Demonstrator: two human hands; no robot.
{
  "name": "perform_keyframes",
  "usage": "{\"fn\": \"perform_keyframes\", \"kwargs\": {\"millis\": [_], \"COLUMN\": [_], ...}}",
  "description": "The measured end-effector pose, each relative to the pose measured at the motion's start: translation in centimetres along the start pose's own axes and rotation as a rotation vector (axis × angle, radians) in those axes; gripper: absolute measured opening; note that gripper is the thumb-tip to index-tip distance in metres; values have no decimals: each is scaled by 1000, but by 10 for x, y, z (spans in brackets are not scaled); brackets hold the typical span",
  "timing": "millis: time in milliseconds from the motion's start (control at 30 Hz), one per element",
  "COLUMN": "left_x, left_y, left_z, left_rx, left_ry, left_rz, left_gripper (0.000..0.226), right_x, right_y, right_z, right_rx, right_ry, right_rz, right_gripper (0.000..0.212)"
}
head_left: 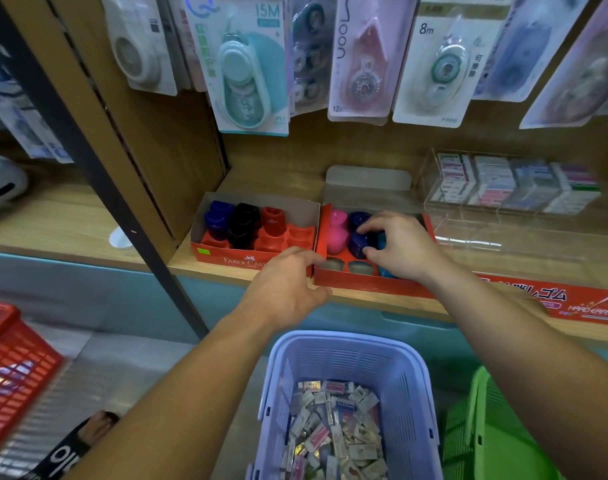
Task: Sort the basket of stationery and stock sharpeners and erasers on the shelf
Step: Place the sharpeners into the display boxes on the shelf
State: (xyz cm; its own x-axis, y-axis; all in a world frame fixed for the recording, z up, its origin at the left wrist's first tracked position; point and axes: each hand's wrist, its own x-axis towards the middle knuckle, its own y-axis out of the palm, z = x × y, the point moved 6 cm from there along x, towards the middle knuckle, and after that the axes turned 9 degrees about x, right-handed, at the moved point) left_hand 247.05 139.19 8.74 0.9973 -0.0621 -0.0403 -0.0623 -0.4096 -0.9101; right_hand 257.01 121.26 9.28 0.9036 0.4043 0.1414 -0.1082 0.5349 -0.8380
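Right hand (396, 244) is pinching a navy sharpener (359, 242) in the red tray (347, 284) on the shelf (191, 263), left hand (288, 285) hovering open-fingered beside it, slots sitting empty and erasers (337, 434) in the basket (347, 337) waiting unshelved.

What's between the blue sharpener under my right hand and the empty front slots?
Nothing visible. The right hand grips the blue sharpener directly behind the empty slots; the left hand sits off to their left.

Head camera looks down, close to shelf (364, 299).
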Motion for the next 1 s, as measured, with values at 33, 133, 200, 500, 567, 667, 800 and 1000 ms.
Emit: {"fn": "perform_keyframes", "kwargs": {"millis": [33,133,200,500,567,667,800,1000], "left_x": [-2,-10,-21,-113,-134,-155,-157,-145], "left_y": [-1,0,6,148,194,253,297,320], "left_z": [-1,-14,-32,-137,-151,-164,-174,-168], "left_rx": [3,8,37,107,88,126,289,255], "left_ry": [-2,14,60,328,320,333,358,356], "left_rz": [-2,-22,-25,301,374,393,322,284], "left_gripper": [53,48,46,48,54,59,76,86], "right_x": [-4,-31,-66,-310,-357,-414,-442,-430], "right_y": [-5,-24,-38,-55,-34,13,90,188], "right_z": [0,0,-4,-147,-184,-227,-255,-273], "right_rx": [19,119,187,242,217,268,351,529], "right_ry": [8,18,20,531,649,783,848,862], "right_rz": [-32,-147,-220,-310,-216,-40,234,469], "right_gripper": [39,34,30,23,25,33,55,102]}}
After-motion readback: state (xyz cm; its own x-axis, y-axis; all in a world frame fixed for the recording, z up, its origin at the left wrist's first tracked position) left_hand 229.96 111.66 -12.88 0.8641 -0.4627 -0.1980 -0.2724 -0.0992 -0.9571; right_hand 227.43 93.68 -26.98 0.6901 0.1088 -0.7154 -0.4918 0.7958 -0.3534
